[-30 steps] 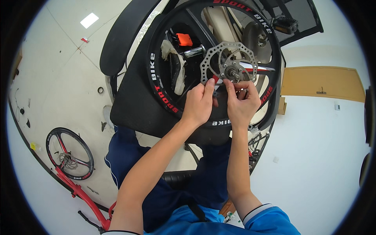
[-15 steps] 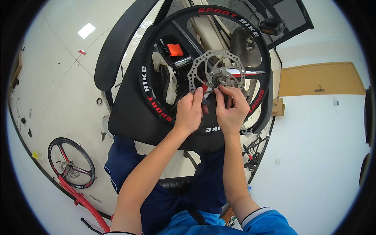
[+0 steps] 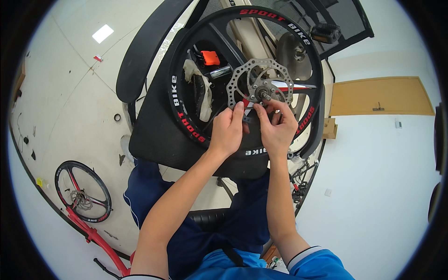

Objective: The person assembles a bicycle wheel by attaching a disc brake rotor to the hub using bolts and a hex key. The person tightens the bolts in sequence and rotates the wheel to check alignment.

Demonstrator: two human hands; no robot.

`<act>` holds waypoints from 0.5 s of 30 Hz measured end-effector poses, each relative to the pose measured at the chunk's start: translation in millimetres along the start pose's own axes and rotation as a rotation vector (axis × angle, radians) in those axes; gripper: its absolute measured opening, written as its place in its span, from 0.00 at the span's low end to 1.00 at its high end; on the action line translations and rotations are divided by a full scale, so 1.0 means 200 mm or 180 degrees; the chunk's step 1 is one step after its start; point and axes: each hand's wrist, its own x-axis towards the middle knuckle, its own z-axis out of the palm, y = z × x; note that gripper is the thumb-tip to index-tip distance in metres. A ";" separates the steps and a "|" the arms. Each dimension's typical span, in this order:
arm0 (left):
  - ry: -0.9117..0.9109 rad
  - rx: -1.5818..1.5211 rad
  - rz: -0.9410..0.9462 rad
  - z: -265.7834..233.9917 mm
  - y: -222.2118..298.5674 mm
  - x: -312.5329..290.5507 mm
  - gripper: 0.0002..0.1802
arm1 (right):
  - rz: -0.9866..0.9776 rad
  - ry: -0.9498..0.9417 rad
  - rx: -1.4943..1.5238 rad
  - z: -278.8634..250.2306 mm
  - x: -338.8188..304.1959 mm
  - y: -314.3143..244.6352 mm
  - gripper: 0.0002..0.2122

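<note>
A black bicycle wheel point(image 3: 174, 77) with broad spokes and red and white lettering lies flat in front of me. On its hub sits a silver brake disc point(image 3: 233, 87) with rows of holes, and a threaded axle point(image 3: 265, 95) sticks up from the middle. My left hand point(image 3: 227, 129) pinches the disc's near edge, thumb on top and fingers partly hidden beneath. Close beside it, my right hand point(image 3: 279, 127) is closed in a pinch by the disc's near side, just below the axle. Whatever its fingertips hold is too small to make out.
The wheel rests on a black chair seat point(image 3: 156, 135) with a curved armrest point(image 3: 135, 65) at left. Through the spokes show an orange object point(image 3: 211, 58), a silver tube point(image 3: 220, 73) and whitish cloth point(image 3: 205, 108). A pedal point(image 3: 325, 33) juts out far right. A red bike frame point(image 3: 100, 240) lies lower left.
The wheel and both hands appear a few pixels further right, while the floor things have shifted slightly left and up. Both hands keep nearly the same grip beside the disc.
</note>
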 end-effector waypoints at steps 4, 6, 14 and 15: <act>0.0015 0.0074 0.0003 0.00 0.00 0.00 0.29 | 0.0059 -0.0029 -0.0063 -0.01 -0.01 -0.01 0.08; -0.0001 0.0160 -0.0038 -0.01 0.00 0.01 0.30 | -0.0022 -0.0046 -0.0059 -0.01 -0.01 -0.01 0.08; -0.0040 0.0153 0.0084 -0.01 0.01 0.01 0.27 | -0.0148 0.0002 -0.0012 0.01 -0.01 0.02 0.10; -0.0042 0.0132 0.0109 -0.01 0.01 0.01 0.27 | -0.0072 -0.0017 -0.0036 0.01 -0.01 0.01 0.10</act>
